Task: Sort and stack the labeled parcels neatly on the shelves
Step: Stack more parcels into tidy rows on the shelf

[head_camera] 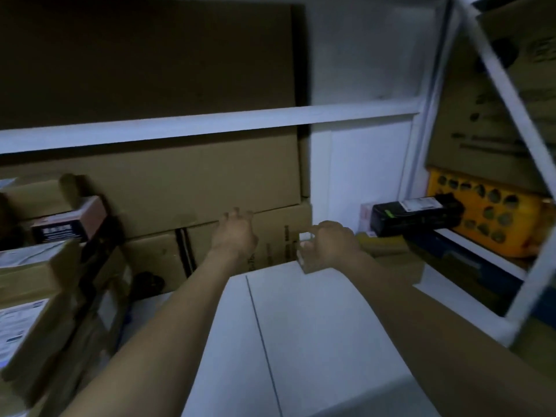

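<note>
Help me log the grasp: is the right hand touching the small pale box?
Touching. The head view shows the right hand curled round the small pale box, thumb pressed on its near face.

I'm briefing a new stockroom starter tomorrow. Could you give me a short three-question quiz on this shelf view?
1. True or false: the right hand grips a small box.
2. Which thing lies next to the yellow perforated crate? A) a black labelled box B) a red bucket C) a green bottle
3. Fill in: the left hand, fingers loosely spread near the cardboard cartons, holds ____.

Key: 1 true; 2 A; 3 nothing.
</note>
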